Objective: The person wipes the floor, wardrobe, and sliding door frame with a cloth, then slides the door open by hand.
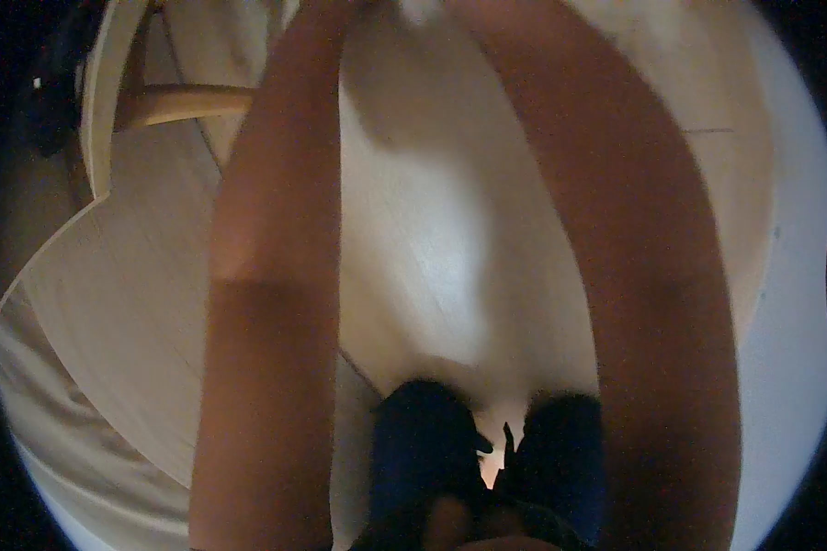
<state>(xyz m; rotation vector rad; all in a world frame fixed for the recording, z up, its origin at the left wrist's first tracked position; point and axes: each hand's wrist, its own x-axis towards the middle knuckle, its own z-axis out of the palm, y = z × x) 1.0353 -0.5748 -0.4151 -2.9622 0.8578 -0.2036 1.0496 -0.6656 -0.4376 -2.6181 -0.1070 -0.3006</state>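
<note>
Both my bare forearms stretch forward across the view, the left forearm (pixel 271 275) and the right forearm (pixel 652 275) well apart at the elbows and closer together toward the top. My hands lie past the upper edge, so their fingers and anything in them are hidden. Between the wrists, a small pale blurred patch (pixel 421 9) shows at the very top; I cannot make out what it is. Under the arms spreads a light wood-coloured surface (pixel 432 230) with a bright sheen and soft shadows.
Dark blue trouser legs (pixel 423 450) show at the bottom centre. A wooden frame with a crossbar (pixel 193 101), perhaps part of a chair, stands at upper left. Creased beige fabric (pixel 73 432) lies at lower left. Along the right runs a pale white surface (pixel 790 367).
</note>
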